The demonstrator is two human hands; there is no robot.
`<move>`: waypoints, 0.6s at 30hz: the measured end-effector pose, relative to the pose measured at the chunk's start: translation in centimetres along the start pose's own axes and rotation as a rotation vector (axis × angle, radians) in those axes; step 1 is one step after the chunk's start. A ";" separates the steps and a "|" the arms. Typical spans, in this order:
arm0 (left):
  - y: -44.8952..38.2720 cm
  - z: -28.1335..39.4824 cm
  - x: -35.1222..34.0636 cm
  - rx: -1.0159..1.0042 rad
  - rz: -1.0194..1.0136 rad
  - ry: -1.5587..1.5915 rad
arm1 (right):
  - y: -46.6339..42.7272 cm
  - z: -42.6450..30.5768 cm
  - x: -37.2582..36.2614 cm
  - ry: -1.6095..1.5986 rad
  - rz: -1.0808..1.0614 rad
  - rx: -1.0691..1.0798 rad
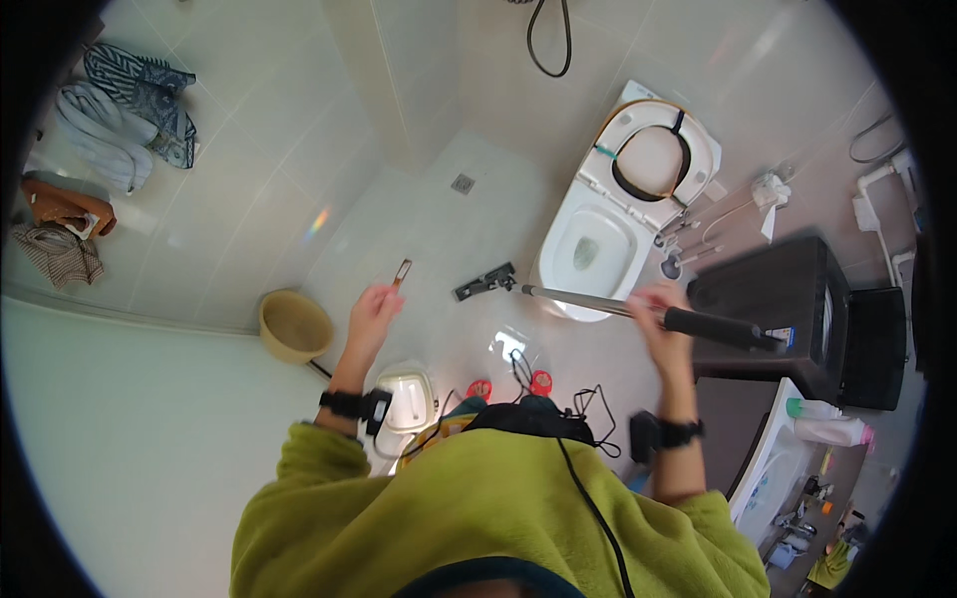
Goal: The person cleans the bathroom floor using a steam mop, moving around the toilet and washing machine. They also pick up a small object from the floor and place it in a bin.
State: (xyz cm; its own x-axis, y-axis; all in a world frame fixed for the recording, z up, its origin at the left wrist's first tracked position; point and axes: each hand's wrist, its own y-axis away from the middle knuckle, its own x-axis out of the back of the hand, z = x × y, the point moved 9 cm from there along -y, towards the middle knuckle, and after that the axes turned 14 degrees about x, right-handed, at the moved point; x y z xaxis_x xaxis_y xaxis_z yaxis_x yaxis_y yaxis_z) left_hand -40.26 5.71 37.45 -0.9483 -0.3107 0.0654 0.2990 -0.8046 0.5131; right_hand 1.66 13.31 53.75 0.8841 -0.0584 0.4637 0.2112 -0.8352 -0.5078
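Note:
My left hand (371,314) is closed on a small slim object (403,273) with a looped end, held above the floor left of centre. On the right, my right hand (662,318) grips the metal pole of a floor mop or squeegee (576,297), just below its black foam handle. The pole slants across the front of the white toilet (591,243). Its dark flat head (484,282) lies over the tiled floor, left of the bowl. The toilet's lid and seat are raised.
A beige bucket (294,326) stands by the left wall, and a lidded bin (406,400) near my feet. At right are a dark washing machine (762,306) and a sink (762,486) with bottles. A drain (463,184) lies in the floor. Cables hang at my waist.

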 end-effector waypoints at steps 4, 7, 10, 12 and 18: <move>3.2 -4.5 3.4 0.061 0.030 -0.080 | 1.5 10.8 -14.2 -0.123 -0.289 -0.339; 4.9 -6.8 5.2 0.143 0.074 -0.043 | -3.8 11.7 -16.2 -0.282 0.099 -0.438; 4.7 -6.6 5.4 0.138 0.073 -0.035 | -9.1 7.4 -12.2 -0.494 0.408 -0.351; 3.5 -5.4 4.1 0.108 0.045 -0.059 | -10.8 3.3 -6.7 -0.542 0.585 -0.230; -1.8 1.4 -7.5 -0.091 -0.143 -0.260 | -10.6 -11.1 12.5 -0.742 0.583 0.193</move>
State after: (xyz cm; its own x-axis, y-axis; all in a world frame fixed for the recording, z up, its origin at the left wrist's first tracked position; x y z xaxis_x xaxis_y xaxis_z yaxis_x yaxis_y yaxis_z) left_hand -33.88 10.20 37.22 -0.9734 -0.0604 0.2211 0.1577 -0.8764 0.4550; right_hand 5.86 15.38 72.97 0.8965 -0.0197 -0.4426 -0.3380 -0.6762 -0.6546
